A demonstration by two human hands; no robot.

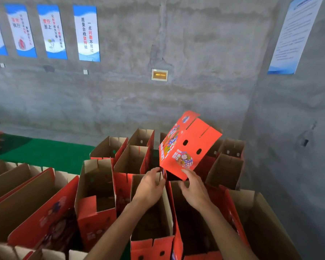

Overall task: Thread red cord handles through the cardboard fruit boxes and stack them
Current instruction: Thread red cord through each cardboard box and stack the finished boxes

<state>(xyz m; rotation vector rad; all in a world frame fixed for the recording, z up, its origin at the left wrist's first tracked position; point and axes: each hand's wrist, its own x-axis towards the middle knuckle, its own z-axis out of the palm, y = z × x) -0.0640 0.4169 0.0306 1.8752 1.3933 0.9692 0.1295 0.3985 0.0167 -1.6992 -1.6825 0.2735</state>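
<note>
While a tilted red box [188,145] hangs over open boxes [131,160], the left hand [150,186] and right hand [193,188] reach beneath, each grip loose, fingers relaxed, holding nothing.

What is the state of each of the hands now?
Left hand: open, fingers at the tilted red box.
Right hand: open, fingertips touching that box's lower corner.

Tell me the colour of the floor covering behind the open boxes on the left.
Green: the floor covering shows plainly in the head view, between the open boxes and the grey wall.
</note>
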